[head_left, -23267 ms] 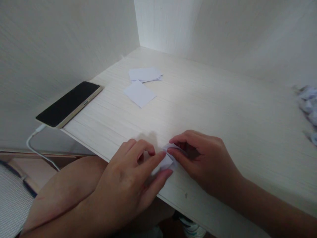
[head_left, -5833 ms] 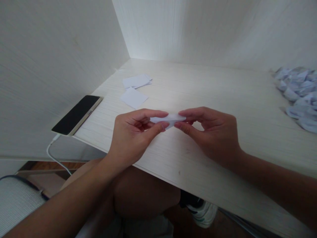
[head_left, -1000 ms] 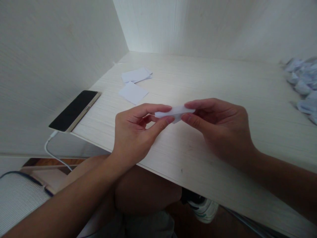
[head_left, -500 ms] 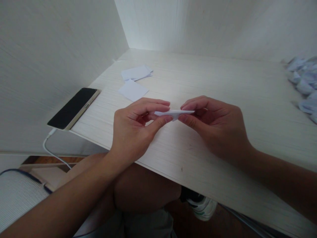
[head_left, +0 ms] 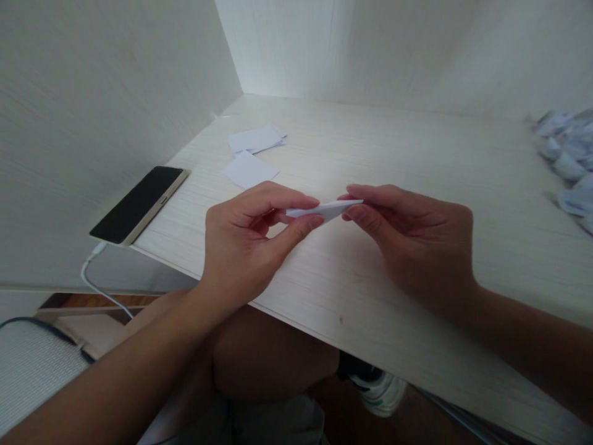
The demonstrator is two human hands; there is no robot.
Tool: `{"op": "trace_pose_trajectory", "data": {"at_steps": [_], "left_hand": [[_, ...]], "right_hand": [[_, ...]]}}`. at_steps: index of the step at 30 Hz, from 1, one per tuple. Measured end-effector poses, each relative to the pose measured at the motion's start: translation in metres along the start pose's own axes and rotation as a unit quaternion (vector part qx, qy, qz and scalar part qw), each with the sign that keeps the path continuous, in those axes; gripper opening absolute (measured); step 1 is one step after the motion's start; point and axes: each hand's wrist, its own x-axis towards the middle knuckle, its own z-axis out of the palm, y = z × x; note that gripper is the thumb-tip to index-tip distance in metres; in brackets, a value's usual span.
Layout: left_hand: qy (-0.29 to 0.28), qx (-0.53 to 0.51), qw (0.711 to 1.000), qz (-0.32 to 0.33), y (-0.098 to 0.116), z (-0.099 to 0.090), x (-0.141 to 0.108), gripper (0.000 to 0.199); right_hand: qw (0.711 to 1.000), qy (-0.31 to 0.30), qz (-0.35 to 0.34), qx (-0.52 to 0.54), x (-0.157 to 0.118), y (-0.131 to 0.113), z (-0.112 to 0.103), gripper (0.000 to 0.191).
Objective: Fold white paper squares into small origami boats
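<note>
A small folded piece of white paper (head_left: 332,211) is held above the table, its right end tilted slightly up. My left hand (head_left: 252,238) pinches its left part between thumb and fingers. At the other end, the thumb and fingers of my right hand (head_left: 417,241) close on the paper's right edge. The fingers cover parts of the folds. Beyond my left hand lie a square white sheet (head_left: 250,169) and a small stack of white paper pieces (head_left: 257,138).
A phone (head_left: 136,205) with a white cable (head_left: 95,250) lies at the table's left edge. Several crumpled or folded white papers (head_left: 572,145) are heaped at the far right. Pale panels (head_left: 370,49) stand behind and left of the table (head_left: 440,148). My legs are below the front edge.
My right hand has shifted a little to the right, its thumb sliding towards the paper's right end. The paper has tilted up on the right, showing more of its near face.
</note>
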Motion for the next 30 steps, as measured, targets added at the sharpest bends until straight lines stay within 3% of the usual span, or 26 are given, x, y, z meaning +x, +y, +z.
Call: {"op": "trace_pose_trajectory", "data": {"at_steps": [6, 15, 24, 30], "left_hand": [[0.005, -0.026, 0.999, -0.030, 0.0002, 0.0042, -0.0030, 0.016], [0.033, -0.029, 0.998, -0.040, -0.0029, 0.0026, -0.0023, 0.016], [-0.070, -0.046, 0.994, -0.071, -0.0041, 0.0036, -0.0010, 0.010], [-0.041, 0.018, 0.999, -0.026, -0.0014, 0.0051, -0.0021, 0.004]], "right_hand": [[1.000, -0.023, -0.013, -0.008, 0.0026, 0.0007, -0.0010, 0.022], [0.996, -0.079, 0.015, 0.037, 0.0052, 0.0031, -0.0006, 0.008], [0.993, -0.110, 0.011, 0.034, 0.0054, 0.0056, -0.0004, 0.013], [0.997, -0.067, 0.023, 0.025, 0.0034, 0.0059, 0.0022, 0.004]]}}
